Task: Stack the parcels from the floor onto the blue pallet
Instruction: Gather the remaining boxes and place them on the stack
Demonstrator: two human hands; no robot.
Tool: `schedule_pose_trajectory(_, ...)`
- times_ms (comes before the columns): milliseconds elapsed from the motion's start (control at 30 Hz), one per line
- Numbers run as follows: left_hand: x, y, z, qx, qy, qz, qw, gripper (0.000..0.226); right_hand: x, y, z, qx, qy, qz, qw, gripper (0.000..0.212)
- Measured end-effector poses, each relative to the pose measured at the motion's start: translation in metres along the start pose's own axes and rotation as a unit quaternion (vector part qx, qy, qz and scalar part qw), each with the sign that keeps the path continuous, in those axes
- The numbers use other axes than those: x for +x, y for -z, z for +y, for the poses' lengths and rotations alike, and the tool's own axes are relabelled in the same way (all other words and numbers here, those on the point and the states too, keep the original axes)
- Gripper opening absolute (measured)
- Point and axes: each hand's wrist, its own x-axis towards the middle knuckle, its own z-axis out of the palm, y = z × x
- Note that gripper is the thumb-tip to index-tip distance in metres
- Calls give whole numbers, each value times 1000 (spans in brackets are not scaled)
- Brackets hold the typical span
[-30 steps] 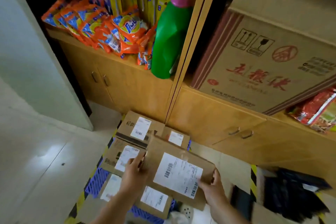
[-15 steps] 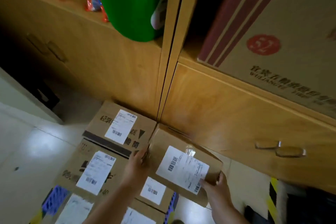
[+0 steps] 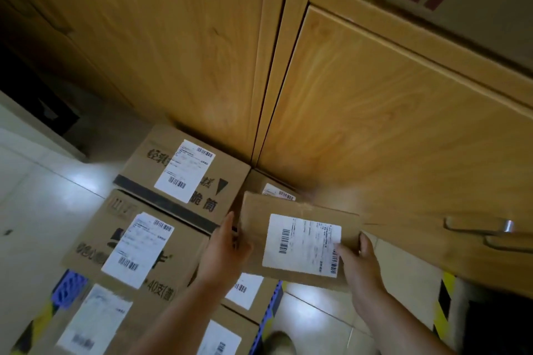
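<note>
A flat parcel (image 3: 300,242) is held between both hands above the pallet's (image 3: 69,287) far right corner, close to the cabinet (image 3: 360,124). The left hand (image 3: 223,251) is pressed against its left edge with straight fingers; the right hand (image 3: 356,264) is curled round its right edge, thumb on the label. Beneath it a smaller parcel (image 3: 277,190) is seen at the cabinet foot, and a tall box (image 3: 184,173) stands just beside on the left. The parcel is tilted and seems to overhang the pallet's right edge. If it is released so, it may be tipped onto the floor (image 3: 323,311), or be jammed against the tall box and left askew.
</note>
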Motion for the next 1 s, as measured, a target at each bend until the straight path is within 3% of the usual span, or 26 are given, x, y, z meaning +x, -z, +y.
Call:
schedule_pose_trajectory(67, -11, -4, -11, 17, 17, 4, 1000, 43, 1, -3, -11, -35, 17, -19, 999, 51)
schedule_pose_trajectory(133, -19, -8, -23, 6, 56, 17, 998, 46, 3, -13, -25, -79, 24, -44, 996, 60)
schedule_pose_trajectory(233, -31, -19, -37, -88, 143, 40, 985, 52, 8, -30, -45, -179, 53, -73, 980, 70)
schedule_pose_trajectory(433, -39, -47, -59, -198, 249, 95, 943, 60, 12, -57, -72, -331, 128, -118, 928, 63)
schedule_pose_trajectory(500, -37, -52, -66, -204, 267, 92, 937, 59, 16, -61, -68, -344, 148, -137, 917, 64)
schedule_pose_trajectory(600, -37, -52, -70, -245, 267, 80, 929, 57, 24, -58, -53, -283, 146, -172, 932, 65)
schedule_pose_trajectory(700, -36, -45, -74, -220, 231, 102, 942, 67, 31, -52, -34, -240, 196, -125, 942, 72)
schedule_pose_trajectory(800, -33, -34, -71, -33, 117, 173, 977, 74, 31, -49, -5, -152, 182, -24, 971, 77)
schedule_pose_trajectory(900, -22, -26, -60, 162, -61, 226, 959, 73, 24, -52, 27, 82, -19, 27, 996, 59)
schedule_pose_trajectory(1000, -7, -33, -49, 312, -184, 147, 920, 79, 21, -61, 63, 249, -210, 27, 945, 39)
